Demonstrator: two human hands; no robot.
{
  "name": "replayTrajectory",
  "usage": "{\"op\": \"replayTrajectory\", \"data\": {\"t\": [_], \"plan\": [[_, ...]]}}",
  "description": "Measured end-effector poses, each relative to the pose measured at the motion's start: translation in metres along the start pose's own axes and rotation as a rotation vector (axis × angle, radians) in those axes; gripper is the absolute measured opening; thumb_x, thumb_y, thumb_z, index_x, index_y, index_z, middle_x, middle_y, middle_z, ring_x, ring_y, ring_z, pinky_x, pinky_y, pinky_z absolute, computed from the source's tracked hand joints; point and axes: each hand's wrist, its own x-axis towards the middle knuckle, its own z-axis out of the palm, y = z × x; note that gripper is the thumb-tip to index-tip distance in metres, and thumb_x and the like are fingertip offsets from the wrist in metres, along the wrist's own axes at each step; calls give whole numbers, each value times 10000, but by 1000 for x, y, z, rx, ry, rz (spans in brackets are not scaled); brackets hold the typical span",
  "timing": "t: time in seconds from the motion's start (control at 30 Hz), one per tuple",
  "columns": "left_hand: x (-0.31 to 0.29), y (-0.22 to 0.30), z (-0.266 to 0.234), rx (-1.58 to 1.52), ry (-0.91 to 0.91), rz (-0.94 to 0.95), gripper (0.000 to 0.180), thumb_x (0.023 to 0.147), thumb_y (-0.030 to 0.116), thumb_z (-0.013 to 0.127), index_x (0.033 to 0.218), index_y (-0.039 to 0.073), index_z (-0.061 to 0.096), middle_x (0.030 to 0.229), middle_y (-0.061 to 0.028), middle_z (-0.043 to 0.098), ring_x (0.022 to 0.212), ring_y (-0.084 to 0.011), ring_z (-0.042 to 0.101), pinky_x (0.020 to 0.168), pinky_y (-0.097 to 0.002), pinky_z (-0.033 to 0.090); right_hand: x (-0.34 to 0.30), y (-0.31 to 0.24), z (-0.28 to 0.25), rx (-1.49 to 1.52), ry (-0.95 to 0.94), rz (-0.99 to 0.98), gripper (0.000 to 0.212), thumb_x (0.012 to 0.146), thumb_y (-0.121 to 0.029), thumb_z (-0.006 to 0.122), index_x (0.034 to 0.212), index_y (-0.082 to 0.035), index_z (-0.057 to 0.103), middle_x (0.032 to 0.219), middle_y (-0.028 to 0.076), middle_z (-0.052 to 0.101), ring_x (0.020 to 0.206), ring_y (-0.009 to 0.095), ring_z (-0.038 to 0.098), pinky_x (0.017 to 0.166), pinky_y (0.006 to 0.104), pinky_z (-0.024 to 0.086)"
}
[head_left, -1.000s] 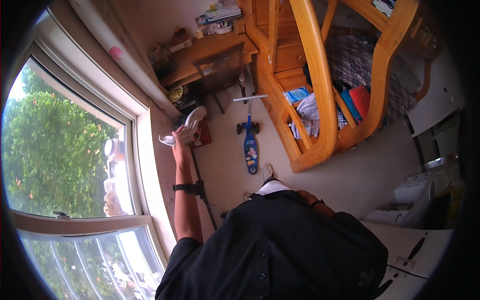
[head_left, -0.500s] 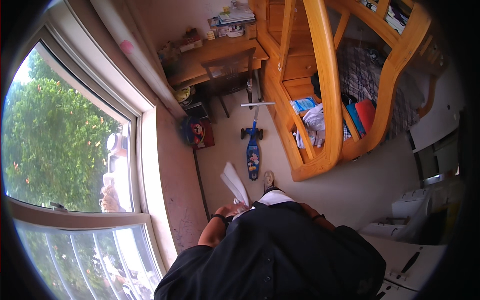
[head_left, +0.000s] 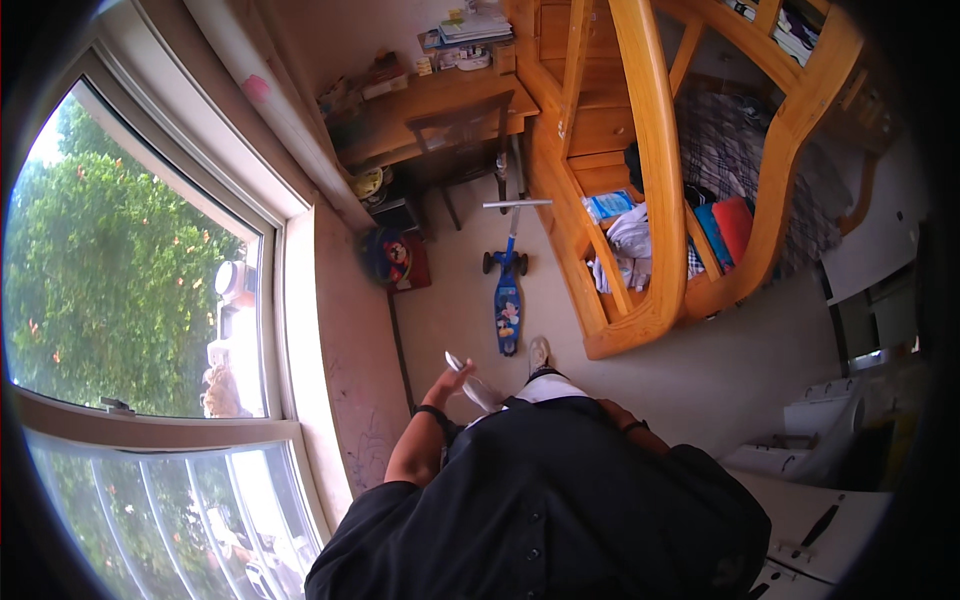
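My left hand (head_left: 456, 378) reaches forward on the left side of my body. Its fingers are closed around the far part of a long, narrow white piece that looks like folded cloth (head_left: 484, 395). The cloth's tip pokes out past the fingers, and its near end runs back toward my dark shirt. My right hand (head_left: 617, 412) rests low against my front at the right. The shirt hides most of it, so its fingers and anything in them cannot be made out. Some white fabric (head_left: 550, 390) lies across my front between the hands.
On the floor ahead lies a blue scooter (head_left: 508, 290). A wooden bunk bed (head_left: 640, 325) with clothes and bedding stands at the right. Farther off are a desk (head_left: 400, 135) and a dark chair (head_left: 460, 130). A window (head_left: 270, 330) fills the left, and white cabinets (head_left: 800, 510) stand at lower right.
My left hand has moved forward from the near end of the white cloth to its far part. The cloth's far end has bunched up and dropped a little nearer.
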Motion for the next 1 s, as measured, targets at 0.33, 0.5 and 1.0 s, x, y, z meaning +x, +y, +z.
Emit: {"op": "replayTrajectory", "data": {"t": [0.33,0.5,1.0], "plan": [[-56,338,-134,-412,641,850,440,954,388,409,1066,10,603,1048,-82,594,976,-157,534,844,-272,411,11,15,-1,-347,-23,-120,266,822,-250,498,954,-57,624,986,179,621,948,309,589,810,396,447],[-168,429,-141,-373,645,1476,563,948,486,239,1234,55,464,1369,-177,372,1257,-288,375,1047,-414,314,-10,-26,-4,-249,-33,-12,287,809,-275,515,933,-49,642,955,181,636,904,321,605,787,405,455],[9,133,-43,-254,140,330,582,948,351,433,1370,-19,280,1301,-90,435,1240,-177,360,1044,-289,243,6,-17,-9,-392,-114,-32,298,781,-240,532,1000,-61,626,1006,182,624,936,319,595,797,406,453]]}}
